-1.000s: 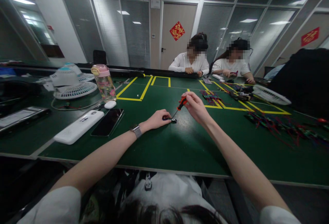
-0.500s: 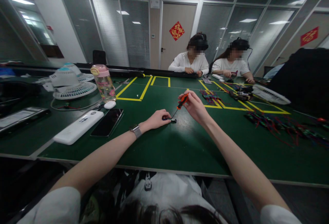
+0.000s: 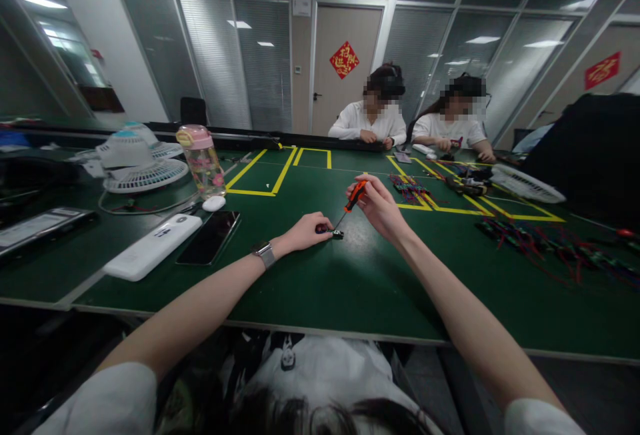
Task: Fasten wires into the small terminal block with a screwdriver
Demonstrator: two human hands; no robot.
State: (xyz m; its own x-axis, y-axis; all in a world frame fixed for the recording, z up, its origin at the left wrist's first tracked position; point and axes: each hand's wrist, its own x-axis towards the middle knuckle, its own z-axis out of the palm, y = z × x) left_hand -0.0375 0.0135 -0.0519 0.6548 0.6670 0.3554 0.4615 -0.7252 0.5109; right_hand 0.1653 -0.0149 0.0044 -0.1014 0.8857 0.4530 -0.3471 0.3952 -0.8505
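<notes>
My right hand [image 3: 379, 203] is closed on the orange and black handle of a screwdriver [image 3: 356, 196]. Its thin shaft slants down and left to a small circuit board [image 3: 338, 234] lying on the green table [image 3: 345, 295]. Whether the tip touches the board or sits just above it, I cannot tell. My left hand [image 3: 311, 230], with a watch on its wrist, rests on the table and pinches the left end of the board. A dark part shows under its curled fingers, its kind unclear.
Left of my arm lie a black phone [image 3: 209, 238], a white power bank [image 3: 154, 246], a bottle [image 3: 202, 162] and a white fan [image 3: 145, 175]. Wired boards [image 3: 410, 188] lie to the right, with a bigger heap [image 3: 555, 248] beyond. Two people sit across the table.
Almost nothing differs. The screwdriver's handle has shifted very slightly in my right hand; my left hand stays in place on the board.
</notes>
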